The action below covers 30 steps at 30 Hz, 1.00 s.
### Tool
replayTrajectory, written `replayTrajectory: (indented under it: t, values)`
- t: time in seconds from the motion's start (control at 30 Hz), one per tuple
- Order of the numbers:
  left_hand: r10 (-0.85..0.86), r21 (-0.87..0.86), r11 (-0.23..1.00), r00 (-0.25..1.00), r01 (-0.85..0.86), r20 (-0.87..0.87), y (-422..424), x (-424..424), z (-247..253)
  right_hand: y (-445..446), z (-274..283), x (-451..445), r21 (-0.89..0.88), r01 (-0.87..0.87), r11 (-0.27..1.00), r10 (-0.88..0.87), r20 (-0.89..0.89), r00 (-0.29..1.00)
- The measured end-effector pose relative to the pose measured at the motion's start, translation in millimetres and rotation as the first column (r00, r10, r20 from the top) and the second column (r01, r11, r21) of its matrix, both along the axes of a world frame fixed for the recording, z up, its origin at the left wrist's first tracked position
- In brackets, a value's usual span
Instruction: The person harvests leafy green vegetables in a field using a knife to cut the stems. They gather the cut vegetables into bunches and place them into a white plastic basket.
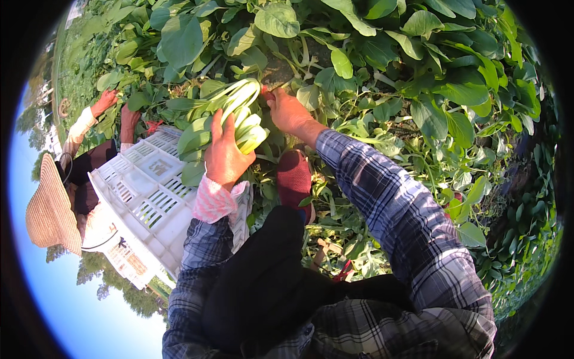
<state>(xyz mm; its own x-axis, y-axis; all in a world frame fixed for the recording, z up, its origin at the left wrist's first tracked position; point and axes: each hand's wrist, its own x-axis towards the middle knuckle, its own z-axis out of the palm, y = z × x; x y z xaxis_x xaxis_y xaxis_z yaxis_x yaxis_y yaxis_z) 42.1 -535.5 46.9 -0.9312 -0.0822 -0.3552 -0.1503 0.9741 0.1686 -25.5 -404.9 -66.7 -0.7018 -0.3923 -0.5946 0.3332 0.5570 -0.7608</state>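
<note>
My left hand (228,152) is wrapped around a bunch of leafy greens (244,121) that look like bok choy, their pale stalk ends pointing right and the leaves left. Just right of the bunch, my right hand (289,111) pinches a small red object (267,93); most of it is hidden by my fingers, so its kind is unclear. Rooted greens (309,85) and soil lie around and beyond both hands.
A white slatted plastic crate (152,179) stands close on my left. Behind it, a person in a straw hat (51,206) reaches into the plants with both hands (105,102). My dark red shoe (294,179) is among the plants below my right hand. Dense greens (448,85) fill the right side.
</note>
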Motion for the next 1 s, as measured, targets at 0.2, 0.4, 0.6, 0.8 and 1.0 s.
replayTrajectory:
  t: [0.2,0.4,0.6,0.8,1.0]
  values:
    - [-0.27,-0.036,0.962,0.915,0.272,-0.299,16,29,21,30,23,11,-0.515,0.718,0.468,-0.247,0.704,0.666]
    - [-0.326,0.291,0.88,0.923,0.375,-0.204,32,27,52,63,46,14,-0.617,0.693,0.373,-0.281,0.637,0.718]
    - [-0.267,0.71,0.673,0.963,0.208,-0.029,44,21,104,87,70,18,-0.675,0.514,0.529,-0.306,0.414,0.858]
    - [-0.456,0.23,0.832,0.858,0.506,-0.236,50,5,104,94,86,34,-0.622,0.647,0.441,-0.077,0.692,0.718]
    - [-0.17,0.812,0.583,0.972,-0.033,0.162,34,17,76,91,74,48,-0.543,0.71,0.448,-0.044,0.78,0.624]
